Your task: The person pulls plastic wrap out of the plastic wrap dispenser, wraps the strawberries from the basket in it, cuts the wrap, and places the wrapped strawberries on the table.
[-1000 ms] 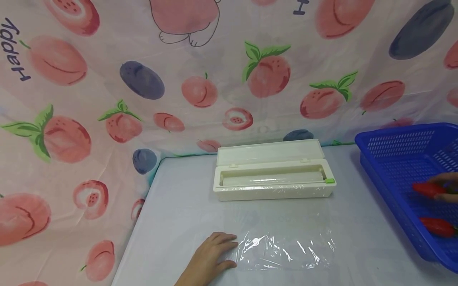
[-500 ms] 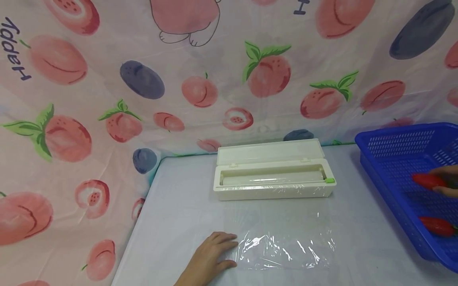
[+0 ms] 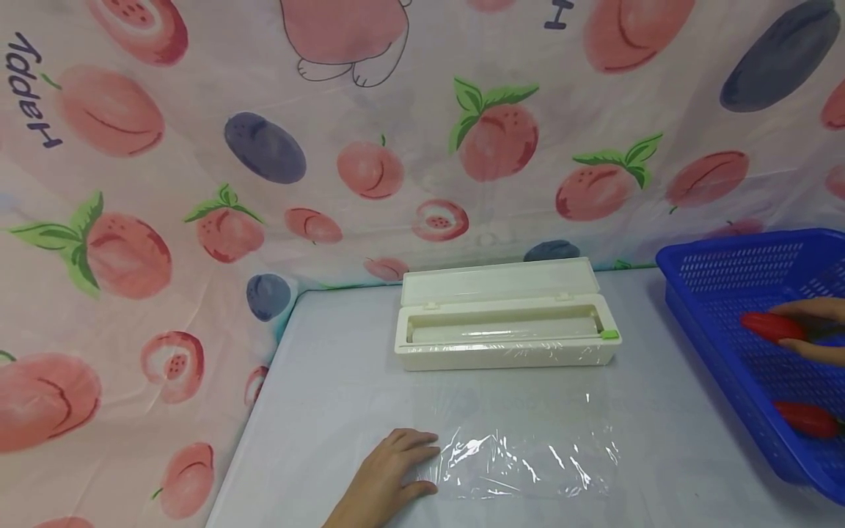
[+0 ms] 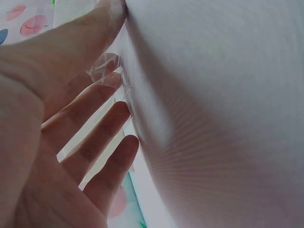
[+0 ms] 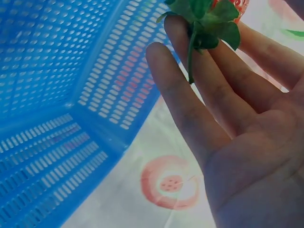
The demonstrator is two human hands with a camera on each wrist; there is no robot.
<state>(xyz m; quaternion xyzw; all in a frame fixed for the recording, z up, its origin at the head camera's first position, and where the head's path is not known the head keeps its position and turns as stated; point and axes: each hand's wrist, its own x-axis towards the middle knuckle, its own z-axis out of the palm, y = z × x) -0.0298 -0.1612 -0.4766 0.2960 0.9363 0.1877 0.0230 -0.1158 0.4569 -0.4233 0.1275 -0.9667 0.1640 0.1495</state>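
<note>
My left hand (image 3: pixel 389 473) rests at the left edge of a sheet of clear plastic wrap (image 3: pixel 515 462), its spread fingertips touching the film on the table. Some crinkled film shows by those fingertips in the left wrist view. From a white wrap dispenser box (image 3: pixel 508 356) with its lid up, the sheet runs toward me. Over the blue basket (image 3: pixel 716 396) on the right, my right hand (image 3: pixel 821 352) holds a red strawberry (image 3: pixel 769 325) between thumb and fingers. Green leaves and a stem of that strawberry (image 5: pixel 204 23) show in the right wrist view. A second strawberry (image 3: pixel 807 419) lies in the basket.
A fruit-print cloth (image 3: pixel 409 110) stands as a backdrop behind and to the left of the white table (image 3: pixel 330 367). A small green slider (image 3: pixel 609 334) sits at the right end of the dispenser. The basket runs past the right edge of the head view.
My right hand has raised the strawberry slightly and brought it to the left, still over the basket. My left hand and the plastic wrap have stayed in place.
</note>
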